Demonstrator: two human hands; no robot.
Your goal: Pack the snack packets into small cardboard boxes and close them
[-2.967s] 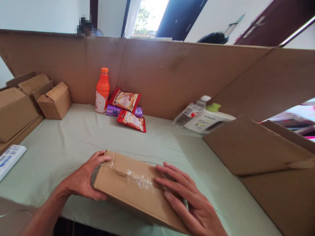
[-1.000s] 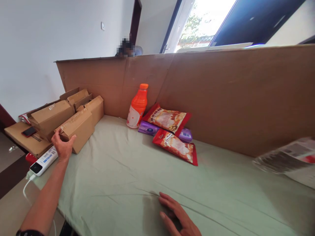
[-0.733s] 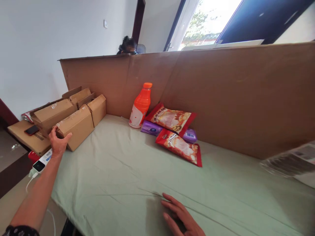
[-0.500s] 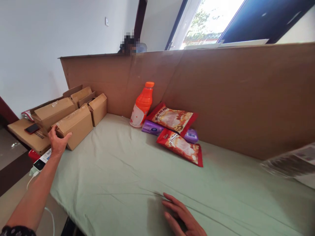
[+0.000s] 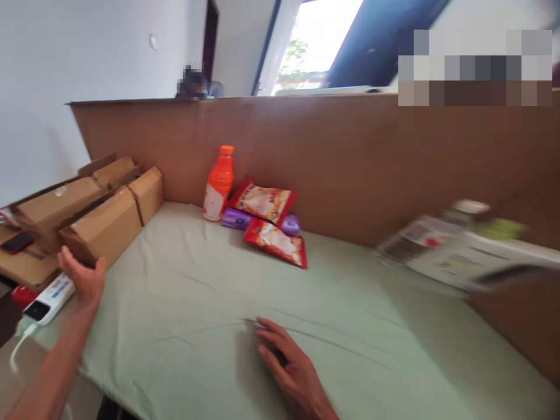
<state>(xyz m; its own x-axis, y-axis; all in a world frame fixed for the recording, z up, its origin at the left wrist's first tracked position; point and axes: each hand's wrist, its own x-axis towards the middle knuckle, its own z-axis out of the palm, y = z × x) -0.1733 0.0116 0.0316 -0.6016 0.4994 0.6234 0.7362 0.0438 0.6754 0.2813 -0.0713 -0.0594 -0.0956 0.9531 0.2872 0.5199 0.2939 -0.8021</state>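
Observation:
My left hand [image 5: 85,279] is open, thumb and fingers spread, just in front of the near end of a cardboard box [image 5: 107,227]; I cannot tell if it still touches. More cardboard boxes [image 5: 59,204] stand behind that one. Low over the green cloth [image 5: 188,326], or resting on it, my right hand [image 5: 289,361] is open, with loosely bent fingers and nothing in them. Beyond it lie two red snack bags [image 5: 280,244] and a purple packet [image 5: 236,219] partly under them. An orange-capped bottle [image 5: 219,184] stands upright to their left.
A tall cardboard panel [image 5: 341,157] runs along the back of the table. At the right sit a blurred clear plastic package [image 5: 406,240] and a white item [image 5: 455,262]. A white power bank [image 5: 48,300] with a cable and a phone [image 5: 17,242] are at the left.
My left hand has come off its grip on the near box's end and opened. The view has swung right, bringing more items on the right into sight. My right hand keeps its pose.

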